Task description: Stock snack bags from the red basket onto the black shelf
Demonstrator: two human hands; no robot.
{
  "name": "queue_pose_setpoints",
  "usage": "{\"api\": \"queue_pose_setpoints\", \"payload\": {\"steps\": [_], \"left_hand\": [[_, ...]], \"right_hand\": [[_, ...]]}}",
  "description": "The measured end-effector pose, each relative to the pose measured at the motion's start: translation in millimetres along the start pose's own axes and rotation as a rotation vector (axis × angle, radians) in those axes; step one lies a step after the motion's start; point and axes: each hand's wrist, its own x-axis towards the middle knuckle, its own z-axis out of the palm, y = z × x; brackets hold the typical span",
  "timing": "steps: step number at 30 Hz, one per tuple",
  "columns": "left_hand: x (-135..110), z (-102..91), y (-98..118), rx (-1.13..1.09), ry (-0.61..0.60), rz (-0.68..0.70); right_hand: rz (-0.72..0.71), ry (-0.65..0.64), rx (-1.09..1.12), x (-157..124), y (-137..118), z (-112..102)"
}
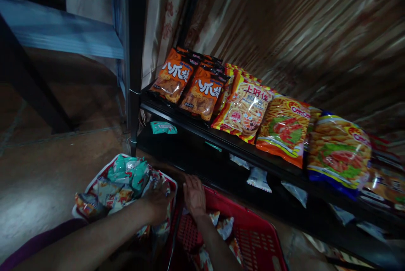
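My left hand (158, 204) reaches down among the small snack packets in the left basket (172, 183), which has a pale rim. Its fingers are dark and hidden, so I cannot tell whether they grip anything. Teal packets (128, 173) and white-and-orange packets (110, 191) fill that basket. My right hand (194, 194) lies at the far rim of the red basket (253, 224), its fingers stretched out towards the shelf and nothing visible in them. Inside the red basket are several white-and-orange packets (225, 227), partly covered by my right forearm.
A black shelf rack (190, 119) stands ahead. Its upper tier bears orange snack bags (202, 92), yellow-and-red bags (245, 106) and shrimp-pictured bags (284, 127). Small packets (259, 179) lie scattered on the lower tier. A blue frame (63, 30) stands left; a curtain (300, 30) hangs behind.
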Motion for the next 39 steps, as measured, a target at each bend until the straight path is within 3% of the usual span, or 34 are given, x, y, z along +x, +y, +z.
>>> {"api": "queue_pose_setpoints", "payload": {"steps": [3, 7, 11, 15, 21, 27, 33, 39], "left_hand": [[1, -8.7, 4, -0.011, 0.058, 0.026], [6, -15.0, 5, 0.007, 0.084, 0.064], [8, -19.7, 4, 0.050, 0.053, 0.087], [3, -26.8, 3, 0.004, 0.055, 0.063], [-8, -35.7, 3, 0.033, 0.039, 0.061], [-9, -31.3, 1, 0.071, 0.090, 0.104], [-1, -35.8, -11, -0.107, 0.360, -0.020], [16, -39.6, -23, -0.581, 0.644, -0.190]], "right_hand": [[-0.118, 0.066, 0.080, 38, -25, -11], [-0.195, 0.154, 0.143, 117, -70, -26], [-0.148, 0.040, 0.053, 191, -106, -33], [-0.097, -0.118, -0.037, 224, -114, -25], [-0.042, -0.030, 0.072, 207, -101, -13], [-0.037, 0.000, 0.302, 171, -84, -30], [0.163, 0.075, 0.642, 140, -57, -50], [0.295, -0.036, 1.058, 98, -52, -77]]}}
